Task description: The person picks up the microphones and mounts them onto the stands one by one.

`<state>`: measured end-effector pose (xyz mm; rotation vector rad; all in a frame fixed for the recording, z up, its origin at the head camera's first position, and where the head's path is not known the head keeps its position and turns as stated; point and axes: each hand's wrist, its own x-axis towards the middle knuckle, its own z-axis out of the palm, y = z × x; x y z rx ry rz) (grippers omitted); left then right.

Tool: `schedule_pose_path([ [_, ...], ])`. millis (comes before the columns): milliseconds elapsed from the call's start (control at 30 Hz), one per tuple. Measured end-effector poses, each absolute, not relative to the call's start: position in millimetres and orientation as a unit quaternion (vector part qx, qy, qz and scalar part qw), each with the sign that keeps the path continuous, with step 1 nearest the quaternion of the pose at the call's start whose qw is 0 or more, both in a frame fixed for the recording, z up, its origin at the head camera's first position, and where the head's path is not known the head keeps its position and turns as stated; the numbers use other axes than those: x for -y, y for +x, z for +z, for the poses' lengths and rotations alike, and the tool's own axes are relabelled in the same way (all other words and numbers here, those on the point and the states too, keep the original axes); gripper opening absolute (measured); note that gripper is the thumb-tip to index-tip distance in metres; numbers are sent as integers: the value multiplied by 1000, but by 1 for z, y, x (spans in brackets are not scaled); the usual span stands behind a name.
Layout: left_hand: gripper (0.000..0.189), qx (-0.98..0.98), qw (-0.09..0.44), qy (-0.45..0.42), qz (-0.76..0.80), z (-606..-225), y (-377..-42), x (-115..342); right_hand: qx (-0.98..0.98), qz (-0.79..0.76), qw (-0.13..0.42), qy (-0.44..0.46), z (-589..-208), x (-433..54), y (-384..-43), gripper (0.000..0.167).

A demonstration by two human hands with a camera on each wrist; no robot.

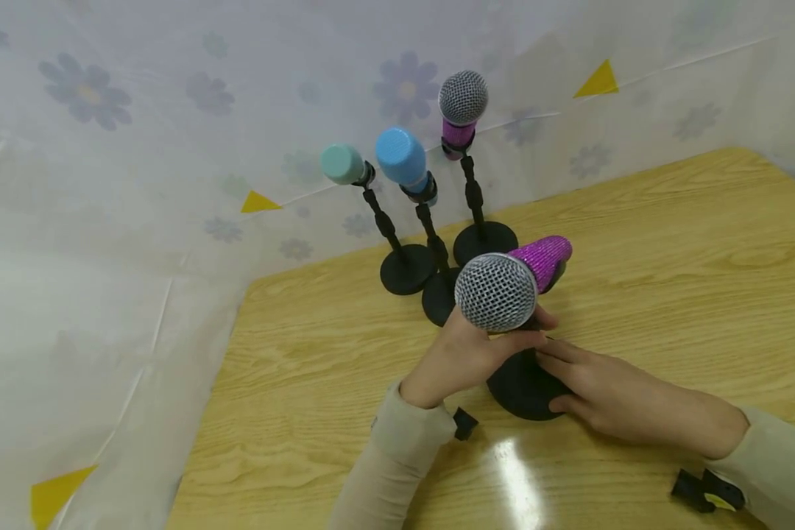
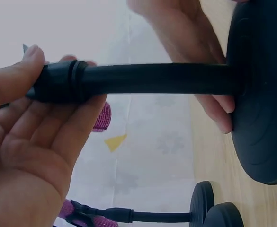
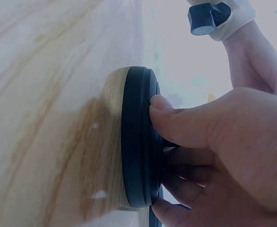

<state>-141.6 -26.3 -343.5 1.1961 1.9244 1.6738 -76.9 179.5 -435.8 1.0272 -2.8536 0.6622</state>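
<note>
A microphone with a silver mesh head (image 1: 495,292) and a glittery purple handle (image 1: 546,259) sits on a black desktop microphone stand (image 1: 525,391). My left hand (image 1: 460,357) holds the stand's upper part just below the microphone. In the left wrist view the thumb and fingers are around the collar of the upright pole (image 2: 152,79). My right hand (image 1: 616,394) grips the round base (image 3: 139,142), its thumb on the upper face near the rim and its other fingers around the pole's foot and the opposite edge.
Behind stand three more microphones on black stands: one with a teal cover (image 1: 342,163), one with a blue cover (image 1: 400,157), and one with a silver head (image 1: 463,97). The wooden table (image 1: 291,412) meets a flower-patterned sheet (image 1: 172,147) at the back.
</note>
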Motion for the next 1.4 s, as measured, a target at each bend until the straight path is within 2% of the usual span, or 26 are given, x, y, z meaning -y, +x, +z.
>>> schedule_pose_path([
  [167, 17, -650, 194, 445, 584, -355, -153, 28, 917, 214, 26, 335, -436, -180, -77, 58],
  [400, 19, -635, 226, 467, 573, -356, -159, 29, 915, 212, 38, 341, -438, -182, -76, 57],
  [600, 18, -620, 267, 470, 569, -357, -163, 30, 909, 227, 22, 350, -438, -183, -77, 56],
  [900, 35, -597, 346, 402, 602, -360, -167, 28, 903, 248, -16, 350, -437, -187, -81, 55],
  [1033, 42, -599, 359, 380, 606, -362, -169, 27, 901, 248, -26, 356, -437, -188, -82, 54],
  [1267, 40, -591, 330, 389, 625, -364, -164, 27, 901, 235, -25, 365, -440, -193, -86, 55],
  [1400, 37, -650, 258, 386, 601, -367, -157, 31, 902, 214, -5, 375, -442, -196, -87, 57],
])
